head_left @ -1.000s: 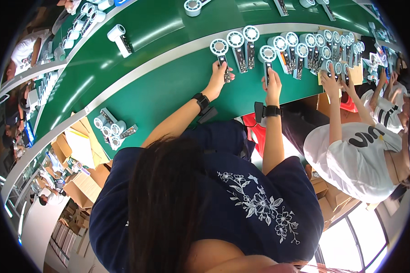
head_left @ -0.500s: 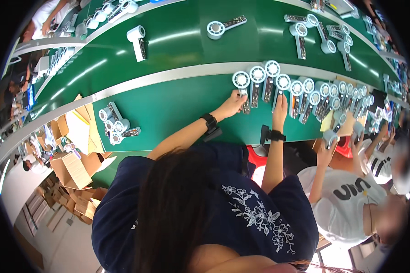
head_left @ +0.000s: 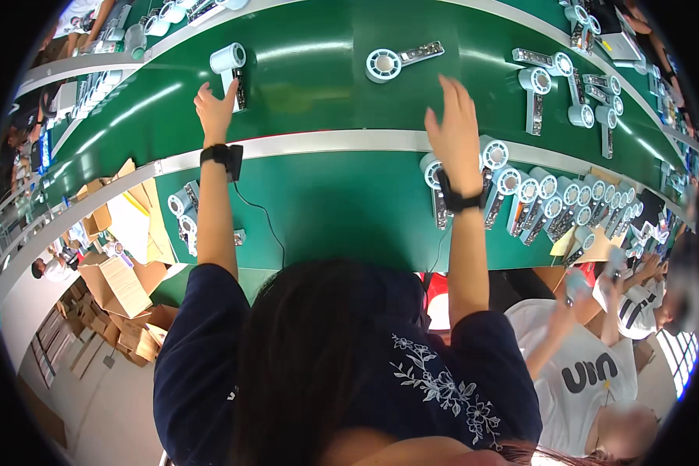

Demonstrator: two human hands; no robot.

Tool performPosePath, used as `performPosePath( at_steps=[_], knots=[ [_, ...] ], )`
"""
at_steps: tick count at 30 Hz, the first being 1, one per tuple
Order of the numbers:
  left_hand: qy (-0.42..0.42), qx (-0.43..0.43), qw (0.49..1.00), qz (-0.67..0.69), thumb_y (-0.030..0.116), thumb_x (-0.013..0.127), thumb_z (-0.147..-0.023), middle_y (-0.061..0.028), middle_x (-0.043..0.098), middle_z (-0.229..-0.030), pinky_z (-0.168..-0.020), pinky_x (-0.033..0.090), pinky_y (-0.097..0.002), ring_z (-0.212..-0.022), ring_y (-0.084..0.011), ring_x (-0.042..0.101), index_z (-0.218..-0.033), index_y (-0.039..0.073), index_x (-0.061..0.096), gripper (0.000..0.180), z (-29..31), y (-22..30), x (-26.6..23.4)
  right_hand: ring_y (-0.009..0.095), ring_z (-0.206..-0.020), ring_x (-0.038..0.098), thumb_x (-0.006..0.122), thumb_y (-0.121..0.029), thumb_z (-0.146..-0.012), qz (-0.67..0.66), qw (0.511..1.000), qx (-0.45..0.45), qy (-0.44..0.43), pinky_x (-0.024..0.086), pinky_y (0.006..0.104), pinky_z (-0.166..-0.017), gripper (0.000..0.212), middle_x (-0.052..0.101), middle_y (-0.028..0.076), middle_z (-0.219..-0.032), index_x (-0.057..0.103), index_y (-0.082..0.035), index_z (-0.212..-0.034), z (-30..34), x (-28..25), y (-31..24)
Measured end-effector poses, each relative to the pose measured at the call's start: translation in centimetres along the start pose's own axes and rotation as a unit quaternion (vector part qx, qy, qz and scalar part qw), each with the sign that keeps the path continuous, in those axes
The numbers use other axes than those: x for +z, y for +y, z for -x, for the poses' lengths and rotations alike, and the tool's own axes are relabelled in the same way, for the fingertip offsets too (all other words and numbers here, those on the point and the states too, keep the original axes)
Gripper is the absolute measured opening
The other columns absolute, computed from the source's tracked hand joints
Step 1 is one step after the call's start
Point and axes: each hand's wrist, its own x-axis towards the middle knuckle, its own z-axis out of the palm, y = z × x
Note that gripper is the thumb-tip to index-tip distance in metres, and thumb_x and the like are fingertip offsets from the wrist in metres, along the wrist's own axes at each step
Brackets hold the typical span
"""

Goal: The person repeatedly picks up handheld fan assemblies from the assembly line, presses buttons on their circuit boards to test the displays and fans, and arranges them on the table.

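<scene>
Half a second on, the left hand (head_left: 215,111) has let go of its unit and crossed the grey metal rail (head_left: 303,143) to the far green strip (head_left: 311,85). Fingers parted, empty, thumb by the handle of a pale-blue, round-headed unit with a dark circuit-board handle (head_left: 228,60); contact cannot be told. Right hand (head_left: 455,136) has also quit the handle it gripped; fingers extended, holding nothing, below a second pale-blue unit with a ringed face (head_left: 384,66), well apart from it. On the near green worktop (head_left: 342,202), a row of similar pale-blue units (head_left: 508,182) lies partly hidden by the right wrist. Left forearm now crosses in front of a small pale-blue cluster (head_left: 180,203). Thin black cable (head_left: 268,213) now visible from the left wristband (head_left: 219,154).
</scene>
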Motion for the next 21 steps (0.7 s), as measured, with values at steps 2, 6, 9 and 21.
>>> performPosePath(
  at_steps=[2,6,9,21],
  knots=[
    [-0.092,-0.03,0.994,0.056,0.05,0.066,-0.074,-0.016,0.062,-0.094,-0.081,0.045,-0.0419,-0.094,-0.035,0.057,-0.105,0.001,0.058,0.059,-1.2,1.3,1.5,0.032,-0.118,0.044,0.057,-0.007,-0.077,0.095,0.995,-0.042,0.008,0.036,0.042,-0.098,0.047,0.049,0.013,-0.127,0.049,-0.009,-0.124,-3.9,3.3,2.4],
    [-0.248,-0.089,0.959,0.101,0.053,0.065,-0.074,-0.0181,0.064,-0.093,-0.079,0.046,-0.0411,-0.089,-0.0332,0.061,-0.106,-0.001,0.056,0.064,-3.3,1.1,2.0,0.027,-0.121,0.043,0.057,-0.006,-0.073,0.252,0.952,-0.033,-0.172,0.032,0.042,-0.101,0.043,0.051,0.008,-0.126,0.056,-0.013,-0.116,-8.4,7.9,2.6],
    [-0.264,-0.053,0.963,0.019,0.053,0.063,-0.075,-0.0199,0.064,-0.093,-0.078,0.047,-0.0406,-0.086,-0.0311,0.063,-0.104,-0.002,0.055,0.063,-4.2,-0.8,1.8,0.025,-0.11,0.051,0.057,-0.016,-0.076,0.323,0.931,-0.033,-0.169,0.036,0.0462,-0.095,0.026,0.059,0.008,-0.11,0.063,-0.012,-0.101,-9.0,8.8,1.5],
    [-0.267,-0.316,0.565,0.714,0.03,0.047,-0.095,-0.0046,0.052,-0.081,-0.057,0.043,-0.0263,-0.063,-0.013,0.05,-0.106,0.005,0.053,0.029,1.4,1.3,-3.0,0.013,-0.063,0.058,0.06,-0.022,-0.081,-0.305,0.895,0.185,-0.267,0.048,0.0268,-0.059,0.033,0.059,0.008,-0.075,0.047,-0.001,-0.103,2.0,6.2,-6.2]
  ],
)
